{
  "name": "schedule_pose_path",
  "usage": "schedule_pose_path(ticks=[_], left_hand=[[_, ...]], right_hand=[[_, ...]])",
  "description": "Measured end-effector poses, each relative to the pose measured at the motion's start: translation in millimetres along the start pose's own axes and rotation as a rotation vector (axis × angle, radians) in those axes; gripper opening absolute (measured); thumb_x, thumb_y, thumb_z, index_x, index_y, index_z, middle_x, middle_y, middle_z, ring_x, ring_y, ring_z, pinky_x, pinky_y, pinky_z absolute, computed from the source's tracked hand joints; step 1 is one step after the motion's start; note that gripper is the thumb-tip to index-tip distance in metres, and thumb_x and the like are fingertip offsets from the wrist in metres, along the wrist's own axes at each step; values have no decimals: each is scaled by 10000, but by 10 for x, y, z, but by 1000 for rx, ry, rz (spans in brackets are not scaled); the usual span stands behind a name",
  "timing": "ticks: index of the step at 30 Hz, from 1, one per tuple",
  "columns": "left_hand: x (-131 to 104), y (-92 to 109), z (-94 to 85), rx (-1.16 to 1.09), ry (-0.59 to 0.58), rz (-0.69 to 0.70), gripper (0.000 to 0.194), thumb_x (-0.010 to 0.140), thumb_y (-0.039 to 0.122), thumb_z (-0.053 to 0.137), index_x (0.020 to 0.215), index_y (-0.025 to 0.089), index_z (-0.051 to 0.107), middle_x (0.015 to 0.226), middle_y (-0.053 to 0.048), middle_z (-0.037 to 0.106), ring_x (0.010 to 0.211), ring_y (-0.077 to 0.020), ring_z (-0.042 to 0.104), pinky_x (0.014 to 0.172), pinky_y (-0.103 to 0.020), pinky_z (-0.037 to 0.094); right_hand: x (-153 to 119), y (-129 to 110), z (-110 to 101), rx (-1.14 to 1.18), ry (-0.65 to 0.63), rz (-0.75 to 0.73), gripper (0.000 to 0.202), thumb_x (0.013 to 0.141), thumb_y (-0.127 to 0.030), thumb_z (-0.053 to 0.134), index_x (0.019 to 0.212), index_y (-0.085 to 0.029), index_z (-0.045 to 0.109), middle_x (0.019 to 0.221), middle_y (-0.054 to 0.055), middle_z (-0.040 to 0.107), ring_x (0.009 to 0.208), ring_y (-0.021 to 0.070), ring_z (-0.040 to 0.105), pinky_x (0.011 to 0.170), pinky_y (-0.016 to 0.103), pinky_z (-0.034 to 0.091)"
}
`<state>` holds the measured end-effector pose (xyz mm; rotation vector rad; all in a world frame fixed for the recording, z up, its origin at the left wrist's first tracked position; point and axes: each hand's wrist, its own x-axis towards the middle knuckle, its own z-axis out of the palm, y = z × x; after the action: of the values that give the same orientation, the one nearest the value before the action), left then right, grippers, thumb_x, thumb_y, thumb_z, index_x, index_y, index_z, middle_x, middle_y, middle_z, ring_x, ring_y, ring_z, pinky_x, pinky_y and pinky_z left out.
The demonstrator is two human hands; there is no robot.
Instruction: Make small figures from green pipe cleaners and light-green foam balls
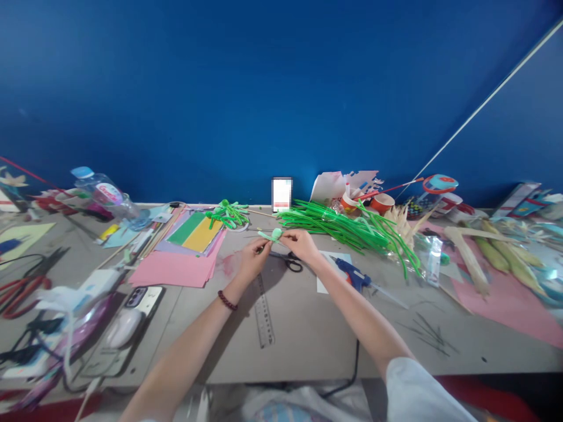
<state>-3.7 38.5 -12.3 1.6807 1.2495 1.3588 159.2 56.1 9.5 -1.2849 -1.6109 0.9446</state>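
Observation:
A small light green fuzzy piece (276, 235) is held between my two hands above the middle of the table. My left hand (254, 256), with a dark red bead bracelet at its wrist, pinches its lower left side. My right hand (300, 244) has its fingers closed on the right side of the same piece. Black-handled scissors (292, 262) lie just below my right hand. A clear ruler (264, 316) rests on the table below my hands. Bright green fuzzy stems (347, 225) are piled behind and to the right.
Left are pink sheets (176, 268), a phone (143, 299), a white mouse (124, 328), red-handled scissors (24, 296) and a bottle (105, 190). Right are a blue glue gun (354, 274), cups (382, 203) and corn husks (470, 261). A lit screen (282, 194) stands by the blue wall.

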Motion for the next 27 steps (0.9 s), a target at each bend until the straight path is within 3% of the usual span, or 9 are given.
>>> schedule_pose_path(ticks=[7, 12, 16, 20, 27], left_hand=[[-17, 36, -30, -135, -102, -99, 292, 779, 420, 579, 575, 216, 626, 584, 3, 546, 562, -143, 489, 528, -241, 366], [-23, -23, -5, -262, -92, -223, 234, 757, 414, 606, 600, 245, 648, 522, 15, 526, 484, -135, 465, 481, -251, 362], [-18, -41, 12, -308, -48, -297, 203, 732, 424, 611, 628, 255, 648, 551, 6, 562, 497, -141, 487, 500, -256, 387], [-12, -52, 3, -379, -77, -328, 182, 732, 406, 603, 663, 248, 661, 613, -14, 620, 541, -153, 537, 542, -267, 423], [-14, -20, -13, -329, -50, -309, 191, 705, 420, 637, 678, 235, 677, 655, -15, 649, 581, -160, 559, 553, -263, 432]], right_hand=[[55, 3, -141, 291, -187, 135, 212, 628, -338, 651, 514, -162, 618, 440, -68, 392, 465, 65, 274, 466, 220, 175], [58, 19, -85, 450, -208, 292, 232, 572, -310, 720, 468, -158, 579, 434, -64, 444, 461, 64, 350, 460, 212, 230], [50, 66, 6, 644, -242, 448, 212, 539, -305, 769, 614, -141, 658, 489, -51, 508, 482, 72, 431, 483, 207, 338], [39, 83, 33, 684, -218, 449, 248, 520, -310, 789, 647, -145, 653, 537, -41, 545, 506, 77, 476, 511, 214, 390], [57, 93, 31, 672, -163, 399, 261, 513, -347, 787, 579, -149, 631, 472, -62, 506, 461, 61, 437, 478, 204, 337]])
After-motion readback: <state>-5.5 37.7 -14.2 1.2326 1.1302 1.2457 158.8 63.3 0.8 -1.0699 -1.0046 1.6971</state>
